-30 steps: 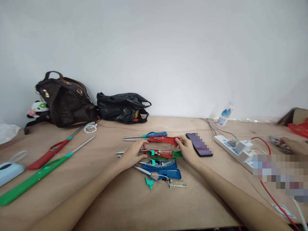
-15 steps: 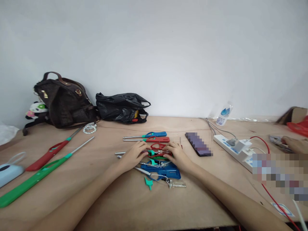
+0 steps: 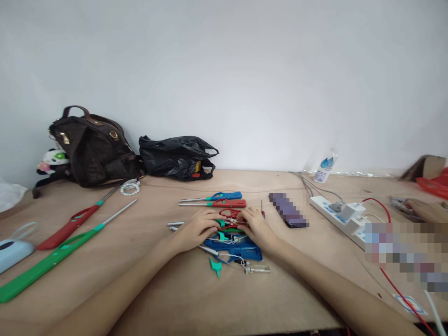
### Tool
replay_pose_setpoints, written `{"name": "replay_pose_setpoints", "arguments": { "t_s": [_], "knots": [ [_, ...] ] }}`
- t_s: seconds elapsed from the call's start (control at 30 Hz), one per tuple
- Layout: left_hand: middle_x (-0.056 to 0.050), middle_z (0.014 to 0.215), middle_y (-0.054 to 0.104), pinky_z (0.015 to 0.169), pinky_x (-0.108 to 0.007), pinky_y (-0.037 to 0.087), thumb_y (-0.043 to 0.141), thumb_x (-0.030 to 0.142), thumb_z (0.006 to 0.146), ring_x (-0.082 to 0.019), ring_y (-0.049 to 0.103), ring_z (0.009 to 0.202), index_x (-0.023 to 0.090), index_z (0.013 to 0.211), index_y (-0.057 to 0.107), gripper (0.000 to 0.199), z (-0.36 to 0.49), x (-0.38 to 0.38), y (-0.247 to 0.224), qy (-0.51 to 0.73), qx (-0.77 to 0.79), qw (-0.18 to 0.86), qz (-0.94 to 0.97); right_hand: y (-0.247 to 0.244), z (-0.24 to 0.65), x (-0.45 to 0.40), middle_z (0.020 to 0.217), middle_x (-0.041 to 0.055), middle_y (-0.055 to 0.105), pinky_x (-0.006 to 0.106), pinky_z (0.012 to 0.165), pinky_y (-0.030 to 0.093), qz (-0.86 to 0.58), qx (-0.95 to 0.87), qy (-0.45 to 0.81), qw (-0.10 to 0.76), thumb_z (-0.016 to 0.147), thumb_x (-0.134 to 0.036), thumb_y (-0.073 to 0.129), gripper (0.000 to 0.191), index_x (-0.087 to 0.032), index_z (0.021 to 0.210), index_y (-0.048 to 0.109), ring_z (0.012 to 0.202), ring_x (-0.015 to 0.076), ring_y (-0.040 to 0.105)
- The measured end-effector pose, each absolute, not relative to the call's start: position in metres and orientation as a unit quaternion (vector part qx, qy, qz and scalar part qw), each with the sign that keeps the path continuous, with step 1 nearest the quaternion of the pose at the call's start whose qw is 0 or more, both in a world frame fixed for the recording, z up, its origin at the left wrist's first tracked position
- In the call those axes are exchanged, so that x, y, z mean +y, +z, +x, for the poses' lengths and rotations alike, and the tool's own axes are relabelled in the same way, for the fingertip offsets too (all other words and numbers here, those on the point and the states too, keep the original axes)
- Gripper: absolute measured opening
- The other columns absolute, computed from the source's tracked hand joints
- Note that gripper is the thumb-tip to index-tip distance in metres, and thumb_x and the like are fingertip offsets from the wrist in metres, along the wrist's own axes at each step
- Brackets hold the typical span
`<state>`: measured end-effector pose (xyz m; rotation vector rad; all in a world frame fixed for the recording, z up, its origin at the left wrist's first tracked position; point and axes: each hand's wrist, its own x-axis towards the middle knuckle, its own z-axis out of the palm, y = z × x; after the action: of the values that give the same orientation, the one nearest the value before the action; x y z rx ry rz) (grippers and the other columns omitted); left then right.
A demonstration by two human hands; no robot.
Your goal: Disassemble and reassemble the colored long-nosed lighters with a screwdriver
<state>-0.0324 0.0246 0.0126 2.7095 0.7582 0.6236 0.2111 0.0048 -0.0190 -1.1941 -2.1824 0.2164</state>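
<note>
My left hand [image 3: 196, 230] grips the near end of an opened red utility lighter [image 3: 228, 227], its fingers bent toward a teal trigger. At the other end of the casing, my right hand [image 3: 258, 227] has its fingers closed at the inner parts; the exact piece is hidden. Below lies an opened blue lighter casing [image 3: 250, 253] with wires and metal tube. Closer to me are a loose teal trigger [image 3: 216, 267] and a clear fuel tank [image 3: 258, 268]. A bit of green casing shows under the red one. A screwdriver [image 3: 262, 213] lies just beyond my right hand.
Whole blue [image 3: 229, 195] and red lighters [image 3: 229, 203] lie behind my hands. Long green [image 3: 52, 259] and red lighters [image 3: 66, 227] are at left. A phone [image 3: 289, 210] and power strip [image 3: 331, 212] lie right. Another person's hand [image 3: 427, 210] is far right.
My left hand has shifted slightly left along the red lighter. My right hand has moved a little, and the screwdriver behind it shows more fully.
</note>
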Motion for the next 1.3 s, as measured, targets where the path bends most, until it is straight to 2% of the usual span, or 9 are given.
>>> {"name": "replay_pose_setpoints", "arguments": {
  "t_s": [0.4,0.6,0.83,1.3],
  "knots": [
    [-0.004,0.120,0.066,0.105,-0.045,0.040,0.046,0.023,0.095,-0.024,0.055,0.117,0.026,0.112,0.068,0.027,-0.038,0.031,0.014,0.202,0.260,0.105,0.939,-0.019,0.212,0.004,0.093,0.0063,0.063,0.040,0.081,0.044,-0.469,-0.826,0.079,0.303,0.085,-0.012,0.058,0.010,-0.021,0.087,0.055,0.091,0.0242,0.056],
    [-0.006,0.115,0.067,0.102,-0.042,0.042,0.048,0.025,0.094,-0.023,0.058,0.110,0.024,0.108,0.068,0.025,-0.039,0.030,0.014,0.216,0.264,0.111,0.933,-0.019,0.212,0.005,0.093,0.0057,0.062,0.039,0.081,0.044,-0.463,-0.827,0.078,0.310,0.085,-0.011,0.057,0.011,-0.021,0.087,0.055,0.091,0.0234,0.056],
    [-0.007,0.124,0.061,0.104,-0.042,0.040,0.048,0.022,0.093,-0.024,0.054,0.117,0.024,0.119,0.059,0.028,-0.032,0.023,0.007,0.208,0.261,0.137,0.933,-0.021,0.212,0.005,0.093,0.0056,0.062,0.039,0.082,0.043,-0.464,-0.826,0.081,0.309,0.085,-0.011,0.058,0.011,-0.022,0.088,0.055,0.092,0.0236,0.055],
    [-0.007,0.111,0.056,0.095,-0.038,0.041,0.046,0.020,0.094,-0.025,0.050,0.107,0.021,0.108,0.054,0.016,-0.024,0.017,0.012,0.172,0.271,0.090,0.943,-0.020,0.208,0.004,0.099,0.0060,0.062,0.041,0.086,0.043,-0.445,-0.839,0.085,0.302,0.084,-0.009,0.059,0.014,-0.021,0.090,0.055,0.097,0.0244,0.053]
  ]
}}
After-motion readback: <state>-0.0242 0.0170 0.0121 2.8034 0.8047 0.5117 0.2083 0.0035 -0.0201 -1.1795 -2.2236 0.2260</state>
